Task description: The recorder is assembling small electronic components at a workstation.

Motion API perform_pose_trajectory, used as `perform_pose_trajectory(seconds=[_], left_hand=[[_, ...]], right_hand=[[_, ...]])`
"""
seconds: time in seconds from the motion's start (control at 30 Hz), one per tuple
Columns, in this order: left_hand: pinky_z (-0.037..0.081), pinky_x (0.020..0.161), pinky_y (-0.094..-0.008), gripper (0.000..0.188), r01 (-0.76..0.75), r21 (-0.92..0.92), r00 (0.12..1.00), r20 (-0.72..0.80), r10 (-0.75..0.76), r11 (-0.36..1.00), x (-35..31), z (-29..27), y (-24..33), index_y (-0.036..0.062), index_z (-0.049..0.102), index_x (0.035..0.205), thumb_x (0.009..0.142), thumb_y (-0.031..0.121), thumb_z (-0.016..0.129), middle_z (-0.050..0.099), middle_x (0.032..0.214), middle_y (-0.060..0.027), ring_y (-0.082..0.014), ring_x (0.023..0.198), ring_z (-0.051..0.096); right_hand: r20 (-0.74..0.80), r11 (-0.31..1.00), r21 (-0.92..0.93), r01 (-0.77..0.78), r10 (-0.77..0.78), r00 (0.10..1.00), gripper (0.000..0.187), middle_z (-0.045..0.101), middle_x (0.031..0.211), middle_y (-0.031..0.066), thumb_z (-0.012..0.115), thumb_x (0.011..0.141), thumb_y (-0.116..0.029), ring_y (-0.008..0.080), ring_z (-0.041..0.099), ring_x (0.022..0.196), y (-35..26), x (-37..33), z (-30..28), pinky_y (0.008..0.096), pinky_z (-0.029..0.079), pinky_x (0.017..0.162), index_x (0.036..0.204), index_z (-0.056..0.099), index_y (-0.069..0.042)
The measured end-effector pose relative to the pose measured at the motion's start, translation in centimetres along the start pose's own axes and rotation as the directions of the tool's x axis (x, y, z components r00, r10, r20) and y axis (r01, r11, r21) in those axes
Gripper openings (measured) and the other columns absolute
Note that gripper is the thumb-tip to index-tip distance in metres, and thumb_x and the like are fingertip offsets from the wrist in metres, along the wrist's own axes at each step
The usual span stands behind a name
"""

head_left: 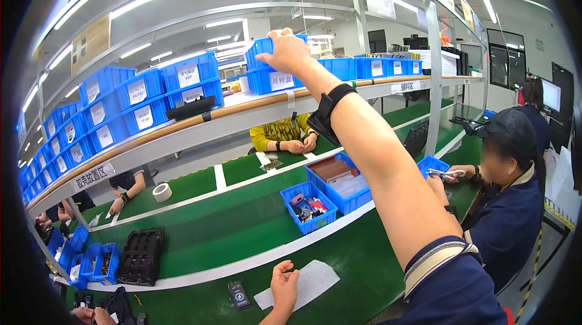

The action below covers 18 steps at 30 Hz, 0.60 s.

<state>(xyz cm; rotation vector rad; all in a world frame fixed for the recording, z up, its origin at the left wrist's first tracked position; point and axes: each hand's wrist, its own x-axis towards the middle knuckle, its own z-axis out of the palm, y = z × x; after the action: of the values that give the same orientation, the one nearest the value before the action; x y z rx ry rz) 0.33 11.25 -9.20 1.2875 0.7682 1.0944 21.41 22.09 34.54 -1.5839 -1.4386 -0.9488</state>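
Blue bin (259, 47): stacked on shelf (254, 111)
Right hand (286, 52): grip closed over bin's rim
Left hand (284, 287): grip loosely open by white sheet (319, 279)

up there on the shelf (239, 107), a blue plastic bin (257, 51), partly hidden, atop a matching lower box (259, 82) with a white front label, down on the green bench (364, 264), a thin white sheet (318, 281), lying flat, askew
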Motion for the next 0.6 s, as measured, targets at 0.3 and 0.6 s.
perform_pose_trajectory(seconds=[0.3, 0.6], left_hand=[[0.042, 0.064, -0.0212, 0.034, 0.011, -0.032, 1.0, 0.008, -0.011, 0.999, -0.1, 0.1, 0.0, 0.0028, 0.048, 0.109, 0.077, -0.001, 0.059, 0.052, 0.101, -0.0062, -0.0077, 0.073, 0.051], [0.043, 0.064, -0.0216, 0.034, -0.005, -0.036, 1.0, 0.007, 0.005, 0.999, 0.1, 0.0, -0.7, 0.0023, 0.05, 0.109, 0.077, 0.001, 0.061, 0.053, 0.102, -0.0063, -0.0079, 0.072, 0.052]], right_hand=[[0.034, 0.999, -0.037, -0.038, 0.039, 0.999, 0.071, 0.048, 0.112, 0.0222, 0.073, 0.065, -0.044, 0.0364, 0.057, 0.097, -0.8, 0.1, -1.0, 0.0389, 0.048, 0.082, 0.116, 0.049, -0.001], [-0.138, 0.992, -0.085, 0.091, -0.102, 0.985, 0.071, 0.053, 0.106, 0.0265, 0.072, 0.06, -0.05, 0.0358, 0.053, 0.102, 5.5, 2.2, -3.0, 0.0389, 0.046, 0.085, 0.104, 0.053, 0.002]])
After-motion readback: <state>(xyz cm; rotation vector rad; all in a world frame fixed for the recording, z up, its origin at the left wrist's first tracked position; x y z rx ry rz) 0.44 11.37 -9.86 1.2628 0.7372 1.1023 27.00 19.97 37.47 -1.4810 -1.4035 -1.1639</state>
